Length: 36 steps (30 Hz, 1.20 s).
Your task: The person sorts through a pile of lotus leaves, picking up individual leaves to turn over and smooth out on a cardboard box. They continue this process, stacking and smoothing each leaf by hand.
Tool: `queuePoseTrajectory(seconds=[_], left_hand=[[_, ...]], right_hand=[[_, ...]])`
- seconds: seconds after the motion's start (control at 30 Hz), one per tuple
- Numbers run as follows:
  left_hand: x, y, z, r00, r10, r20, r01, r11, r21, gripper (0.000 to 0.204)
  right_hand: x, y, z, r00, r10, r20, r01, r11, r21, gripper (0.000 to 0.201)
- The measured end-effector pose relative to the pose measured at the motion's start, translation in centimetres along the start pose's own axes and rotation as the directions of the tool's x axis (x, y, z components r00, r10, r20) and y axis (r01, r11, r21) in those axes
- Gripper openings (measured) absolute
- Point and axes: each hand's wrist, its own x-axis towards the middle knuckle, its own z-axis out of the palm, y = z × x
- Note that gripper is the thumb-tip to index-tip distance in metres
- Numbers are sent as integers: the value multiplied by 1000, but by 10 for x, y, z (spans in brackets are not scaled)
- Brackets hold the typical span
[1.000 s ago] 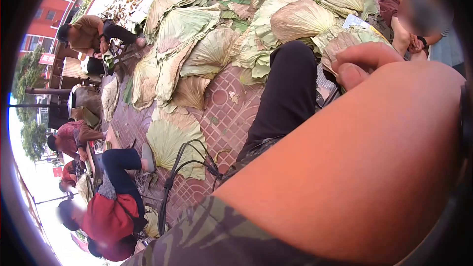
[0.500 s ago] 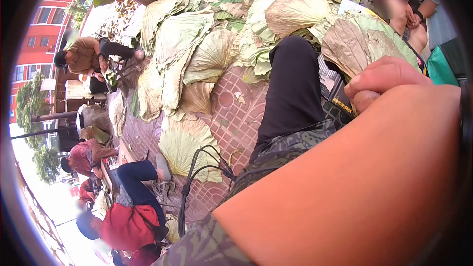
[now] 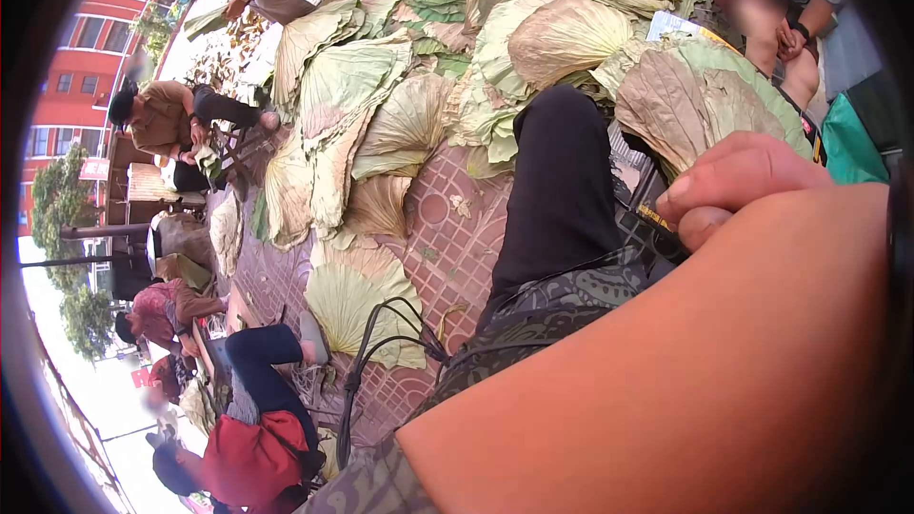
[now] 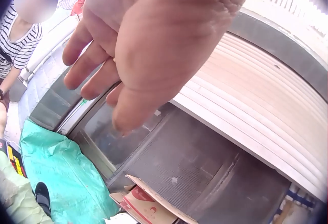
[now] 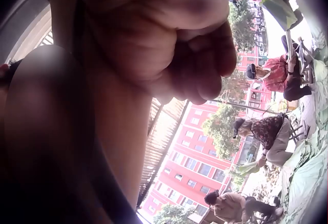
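Note:
In the left wrist view my left hand (image 4: 148,55) shows its palm, with relaxed fingers (image 4: 92,70) spread a little and nothing in them. A teal tarp (image 4: 61,178) lies below and beyond it. My right hand (image 5: 169,45) looks dark in the right wrist view; its fingers bend loosely toward the palm, with no object showing. The head view has one hand with loosely bent fingers, partly hidden behind a large bare arm (image 3: 647,352). Just beyond these fingers lies a browned, dried lotus leaf (image 3: 657,100).
Large dried lotus leaves (image 3: 347,86) cover much of the red paving (image 3: 447,228). A bent knee in black trousers (image 3: 552,200) and looped black cables (image 3: 357,371) are close by. Several seated people surround the leaves. A cardboard box (image 4: 148,203) stands near a shutter (image 4: 256,91).
The head view has shifted, bringing the browned leaf and teal tarp into sight. The hand and bare arm now appear lower in the frame. Nothing is taken up or let go.

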Motion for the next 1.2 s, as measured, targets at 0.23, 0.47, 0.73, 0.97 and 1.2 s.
queuePoseTrajectory(seconds=[0.23,0.47,0.73,0.97,1.2], left_hand=[[0,-19,0,999,-42,13,40,990,135,24],[-29,-70,65,898,-409,-164,388,910,-147,16],[-155,-97,139,653,-674,-344,543,734,-408,46],[-184,-92,211,593,-804,37,778,561,-282,46],[-186,-71,205,678,-702,219,716,562,-414,46]], right_hand=[[7,-1,1,996,-74,49,76,996,-38,35],[-7,-14,-10,989,-126,82,137,978,-154,35],[-99,125,-13,846,81,-527,-155,983,-98,43],[-167,188,0,560,506,-656,-822,435,-366,53],[-175,191,-5,581,501,-642,-794,523,-310,54]])
